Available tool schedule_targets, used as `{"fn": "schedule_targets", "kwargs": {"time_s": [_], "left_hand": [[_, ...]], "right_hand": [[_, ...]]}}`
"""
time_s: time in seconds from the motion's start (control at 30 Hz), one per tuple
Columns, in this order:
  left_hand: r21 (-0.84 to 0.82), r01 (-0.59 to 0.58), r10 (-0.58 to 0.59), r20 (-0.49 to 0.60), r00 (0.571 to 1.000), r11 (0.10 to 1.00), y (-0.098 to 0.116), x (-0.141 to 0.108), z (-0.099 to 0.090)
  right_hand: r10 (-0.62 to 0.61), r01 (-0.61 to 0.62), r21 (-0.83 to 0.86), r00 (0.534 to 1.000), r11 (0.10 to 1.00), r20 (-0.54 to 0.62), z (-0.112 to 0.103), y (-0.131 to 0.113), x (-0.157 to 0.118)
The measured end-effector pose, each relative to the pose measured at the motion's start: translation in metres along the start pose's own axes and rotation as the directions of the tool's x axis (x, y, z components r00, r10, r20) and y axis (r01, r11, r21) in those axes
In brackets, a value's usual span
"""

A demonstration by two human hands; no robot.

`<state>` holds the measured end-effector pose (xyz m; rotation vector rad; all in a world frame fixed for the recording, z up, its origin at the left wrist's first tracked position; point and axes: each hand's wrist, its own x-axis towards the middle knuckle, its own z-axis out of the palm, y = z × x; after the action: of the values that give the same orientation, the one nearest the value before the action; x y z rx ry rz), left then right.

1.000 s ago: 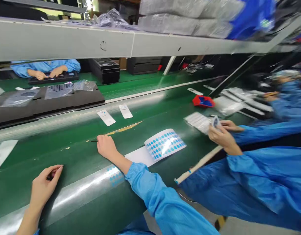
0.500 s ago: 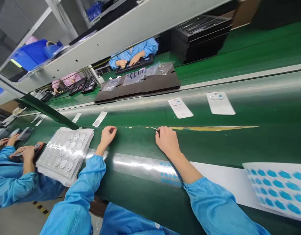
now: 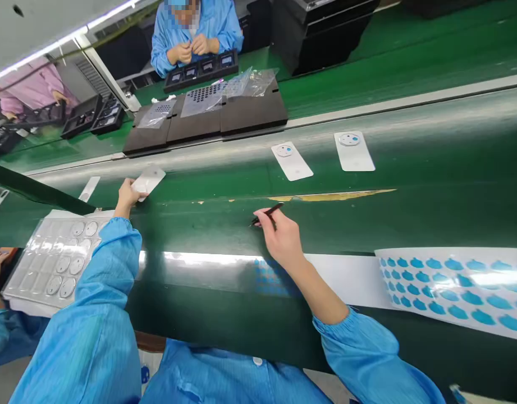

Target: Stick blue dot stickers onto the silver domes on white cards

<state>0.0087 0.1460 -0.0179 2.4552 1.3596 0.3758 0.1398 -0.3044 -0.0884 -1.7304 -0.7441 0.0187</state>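
My left hand is closed on the edge of a white card, which is tilted up off the green belt. My right hand is above the middle of the belt, pinching slim black tweezers whose tip points left. Farther back lie two white cards, a nearer-centre card and a right card, each with a round white disc and a small blue dot. A clear sheet with blue stickers lies below my right hand, partly hidden by the forearm.
A clear tray of round discs sits at left, beside a green post. At right lies a sheet of blue stickers. Dark foam pads and black trays stand beyond the belt. A co-worker sits opposite.
My left hand has reached left and away from me and taken hold of the white card. The tweezers in my right hand have swung from level to slanted. The view has shifted.
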Motion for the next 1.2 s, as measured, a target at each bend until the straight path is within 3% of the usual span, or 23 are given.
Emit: {"fn": "schedule_targets", "kwargs": {"time_s": [0.07, 0.13, 0.17, 0.23, 0.3, 0.33, 0.37, 0.43, 0.47, 0.5, 0.53, 0.63, 0.77, 1.07, 1.2], "left_hand": [[-0.101, -0.056, 0.055, -0.015, 0.998, 0.993, 0.001, -0.001, 0.003], [-0.316, -0.183, 0.172, -0.062, 0.983, 0.931, 0.007, -0.012, 0.006], [-0.455, -0.262, 0.242, -0.104, 0.965, 0.851, 0.012, -0.023, 0.007], [-0.694, -0.386, 0.359, -0.193, 0.913, 0.608, 0.027, -0.056, 0.01], [-0.795, -0.389, 0.471, -0.149, 0.869, 0.466, 0.044, -0.1, 0.014], [-0.815, -0.349, 0.563, -0.034, 0.826, 0.462, 0.052, -0.124, 0.018], [-0.83, -0.302, 0.664, 0.106, 0.74, 0.469, 0.059, -0.148, 0.023], [-0.822, -0.277, 0.799, 0.31, 0.515, 0.498, 0.07, -0.19, 0.039], [-0.802, -0.323, 0.832, 0.345, 0.435, 0.502, 0.074, -0.207, 0.048], [-0.773, -0.394, 0.852, 0.351, 0.387, 0.497, 0.076, -0.22, 0.058], [-0.728, -0.483, 0.868, 0.338, 0.365, 0.487, 0.077, -0.23, 0.066], [-0.543, -0.715, 0.897, 0.299, 0.324, 0.44, 0.073, -0.243, 0.082], [-0.404, -0.824, 0.9, 0.348, 0.263, 0.397, 0.062, -0.243, 0.081], [-0.387, -0.818, 0.889, 0.346, 0.298, 0.425, 0.053, -0.248, 0.082], [-0.365, -0.82, 0.88, 0.353, 0.317, 0.442, 0.054, -0.251, 0.083]], "right_hand": [[0.214, -0.224, 0.222, 0.974, 0.949, 0.068, -0.009, 0.001, -0.019], [0.344, -0.37, 0.316, 0.929, 0.874, 0.136, -0.015, 0.003, -0.038], [0.374, -0.404, 0.318, 0.914, 0.857, 0.153, -0.017, 0.004, -0.047], [0.397, -0.422, 0.271, 0.906, 0.865, 0.145, -0.021, 0.004, -0.06], [0.395, -0.415, 0.202, 0.909, 0.887, 0.132, -0.024, 0.004, -0.066], [0.392, -0.411, 0.169, 0.91, 0.896, 0.135, -0.025, 0.004, -0.068], [0.391, -0.41, 0.138, 0.909, 0.902, 0.143, -0.026, 0.004, -0.068], [0.391, -0.407, 0.084, 0.906, 0.91, 0.163, -0.027, 0.005, -0.067], [0.39, -0.404, 0.06, 0.905, 0.913, 0.17, -0.028, 0.006, -0.067], [0.388, -0.4, 0.04, 0.905, 0.916, 0.174, -0.029, 0.007, -0.067], [0.387, -0.397, 0.022, 0.905, 0.918, 0.178, -0.029, 0.008, -0.067], [0.389, -0.392, -0.022, 0.901, 0.92, 0.193, -0.032, 0.01, -0.07], [0.405, -0.407, -0.03, 0.891, 0.913, 0.207, -0.034, 0.009, -0.072], [0.446, -0.461, 0.049, 0.877, 0.886, 0.18, -0.034, 0.005, -0.071], [0.434, -0.459, 0.171, 0.885, 0.872, 0.167, -0.033, -0.004, -0.066]]}}
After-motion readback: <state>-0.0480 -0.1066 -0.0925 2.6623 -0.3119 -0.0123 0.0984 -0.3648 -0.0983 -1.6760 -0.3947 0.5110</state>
